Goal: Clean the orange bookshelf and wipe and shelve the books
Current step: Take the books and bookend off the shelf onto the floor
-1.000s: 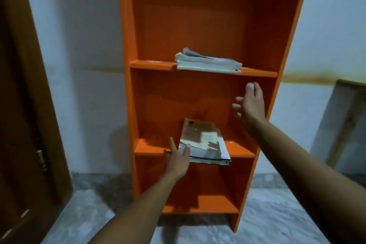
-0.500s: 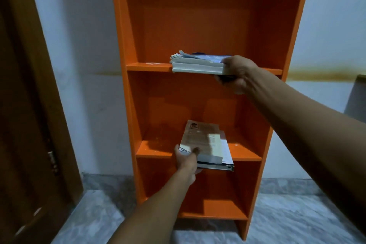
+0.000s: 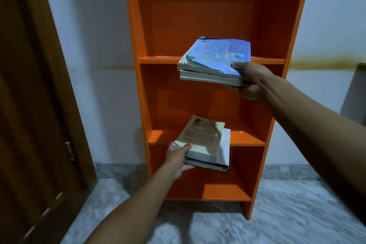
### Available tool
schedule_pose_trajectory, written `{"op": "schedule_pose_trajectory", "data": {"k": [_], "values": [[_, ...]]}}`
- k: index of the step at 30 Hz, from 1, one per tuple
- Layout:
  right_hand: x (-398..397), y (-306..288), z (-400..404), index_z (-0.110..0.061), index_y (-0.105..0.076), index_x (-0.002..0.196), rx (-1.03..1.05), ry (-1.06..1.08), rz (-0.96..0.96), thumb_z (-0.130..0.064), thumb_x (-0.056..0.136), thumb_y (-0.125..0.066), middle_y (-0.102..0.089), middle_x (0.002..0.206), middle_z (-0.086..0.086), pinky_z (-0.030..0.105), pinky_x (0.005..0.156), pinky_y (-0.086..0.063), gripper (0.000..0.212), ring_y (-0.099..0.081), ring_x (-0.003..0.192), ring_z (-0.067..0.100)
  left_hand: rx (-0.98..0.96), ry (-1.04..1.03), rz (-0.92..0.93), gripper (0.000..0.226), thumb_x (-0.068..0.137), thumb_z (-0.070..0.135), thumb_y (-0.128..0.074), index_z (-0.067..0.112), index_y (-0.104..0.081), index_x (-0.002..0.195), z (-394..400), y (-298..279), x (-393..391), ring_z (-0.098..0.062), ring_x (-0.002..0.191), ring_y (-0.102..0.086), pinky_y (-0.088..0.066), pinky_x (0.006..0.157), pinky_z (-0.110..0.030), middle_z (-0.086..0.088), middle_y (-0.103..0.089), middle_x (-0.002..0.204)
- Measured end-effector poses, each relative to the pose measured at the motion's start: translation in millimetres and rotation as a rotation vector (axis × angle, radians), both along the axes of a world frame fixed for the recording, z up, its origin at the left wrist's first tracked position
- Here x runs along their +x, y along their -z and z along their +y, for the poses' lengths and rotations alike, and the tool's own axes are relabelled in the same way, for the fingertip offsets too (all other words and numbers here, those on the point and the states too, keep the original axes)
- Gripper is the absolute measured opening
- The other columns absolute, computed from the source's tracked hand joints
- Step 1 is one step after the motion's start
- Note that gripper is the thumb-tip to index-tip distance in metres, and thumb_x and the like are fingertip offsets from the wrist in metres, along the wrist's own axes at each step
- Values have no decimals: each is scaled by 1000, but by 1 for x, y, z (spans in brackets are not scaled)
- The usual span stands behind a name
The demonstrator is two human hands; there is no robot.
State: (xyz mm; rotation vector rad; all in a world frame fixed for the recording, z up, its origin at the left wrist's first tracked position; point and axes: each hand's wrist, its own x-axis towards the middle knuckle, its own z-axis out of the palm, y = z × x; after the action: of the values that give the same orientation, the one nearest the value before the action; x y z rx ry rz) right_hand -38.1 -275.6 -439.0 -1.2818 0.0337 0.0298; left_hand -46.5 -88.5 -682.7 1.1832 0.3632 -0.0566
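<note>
Marble floor [image 3: 297, 214], orange bookshelf [image 3: 208, 16]; hands [image 3: 178, 159] [image 3: 249, 81] each grip book stacks [image 3: 206, 144] [image 3: 213, 61].

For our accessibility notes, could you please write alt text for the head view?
A person's right hand and left hand each grip a small stack of books, blue-covered stack above tan-covered stack, at an orange bookshelf.

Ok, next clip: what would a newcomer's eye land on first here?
The tall orange bookshelf against the white wall fills the middle. In front of it the right hand grips a blue-covered stack of books at the upper shelf, while the left hand grips a tan-covered stack at the shelf below.
</note>
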Motion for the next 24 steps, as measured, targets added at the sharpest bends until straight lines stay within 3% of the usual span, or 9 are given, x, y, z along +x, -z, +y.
{"op": "schedule_pose_trajectory", "data": {"k": [5, 9, 16, 18, 21, 24], "values": [[-27, 36, -9, -10, -53, 131, -26, 2, -121, -13, 97, -59, -67, 122, 12, 38, 53, -60, 34, -70, 85, 28, -87, -50, 1, 60, 84, 12, -76, 27, -46, 133, 12, 16, -20, -40, 110, -61, -61, 76, -55, -17, -55, 126], [-55, 84, -10, -20, -52, 135, 15, -19, -242, -10, 97, -58, -67, 128, 12, 47, 72, -59, 40, -69, 105, 36, -99, -64, -34, 54, 92, 15, -67, 35, -46, 137, 45, 28, -47, -37, 113, -61, -61, 72, -50, -12, -58, 131], [-113, 177, 9, -22, -52, 138, 39, -56, -136, -8, 97, -57, -69, 126, 8, 55, 90, -54, 43, -67, 111, 36, -19, -81, -89, 49, 92, 1, -64, 40, -59, 121, 110, 55, -118, -31, 104, -67, -58, 79, -57, -7, -63, 127], [-125, 203, 17, -19, -54, 136, 82, -64, -66, -6, 97, -56, -69, 126, 9, 53, 90, -56, 42, -67, 111, 36, 22, -71, -68, 48, 92, 1, -64, 35, -61, 125, 123, 71, -137, -31, 103, -68, -58, 78, -58, -8, -65, 125], [-139, 235, 29, -18, -54, 136, 140, -82, 42, -6, 98, -54, -69, 125, 10, 49, 72, -61, 40, -71, 103, 34, 27, -89, 22, 51, 90, 2, -67, 33, -61, 130, 128, 110, -162, -32, 102, -69, -60, 76, -54, -9, -66, 123], [-145, 267, 36, -25, -56, 133, 127, -96, 153, -10, 99, -55, -70, 124, 8, 71, 74, -53, 38, -69, 105, 42, 73, -90, 117, 52, 87, 3, -69, 34, -63, 127, 118, 157, -185, -28, 95, -70, -61, 72, -46, -9, -69, 116]]}}
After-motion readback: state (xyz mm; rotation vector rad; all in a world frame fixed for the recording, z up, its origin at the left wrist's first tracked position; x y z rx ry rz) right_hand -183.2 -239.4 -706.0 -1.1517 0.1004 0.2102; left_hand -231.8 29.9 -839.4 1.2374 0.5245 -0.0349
